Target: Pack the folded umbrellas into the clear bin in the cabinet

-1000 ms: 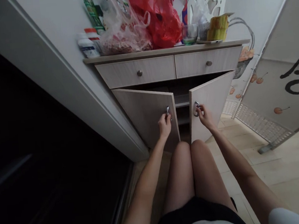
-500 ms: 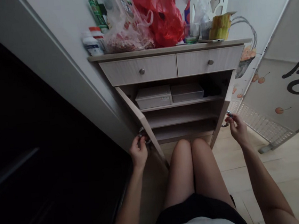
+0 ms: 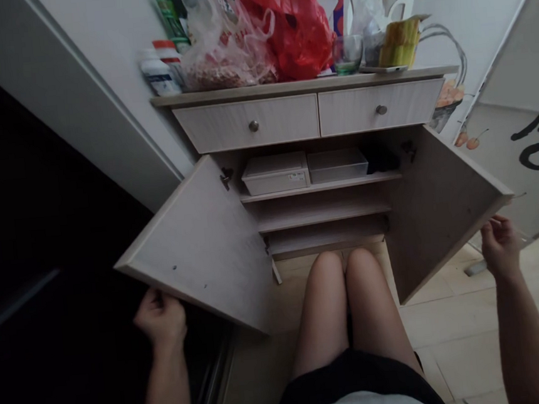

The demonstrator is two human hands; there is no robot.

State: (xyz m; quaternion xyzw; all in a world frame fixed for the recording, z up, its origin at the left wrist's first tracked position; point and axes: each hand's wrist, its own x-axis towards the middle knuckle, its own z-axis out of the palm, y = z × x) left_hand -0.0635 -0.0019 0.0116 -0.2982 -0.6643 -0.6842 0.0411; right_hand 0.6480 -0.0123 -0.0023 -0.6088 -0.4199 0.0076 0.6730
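Observation:
A pale wood cabinet stands before my knees with its two doors swung wide. My left hand (image 3: 161,318) is closed at the outer edge of the left door (image 3: 202,239), its fingertips curled behind the panel. On the other side, my right hand (image 3: 500,248) is closed at the edge of the right door (image 3: 449,205). Both metal handles are hidden behind the doors now; the earlier frame shows my fingers on them. Inside, the top shelf bears a whitish box (image 3: 276,173), a translucent bin (image 3: 338,165) and something black (image 3: 381,156).
Two shut drawers (image 3: 253,126) run above the doors. The cabinet top (image 3: 297,87) carries a red plastic bag (image 3: 302,32), a clear bag (image 3: 226,55), white bottles (image 3: 157,72), a glass (image 3: 347,55) and a yellow package (image 3: 398,45). A panel with black writing (image 3: 526,110) stands right.
Both doors have swung much wider apart. My left hand has moved left and down with its door, my right hand right and down with the other.

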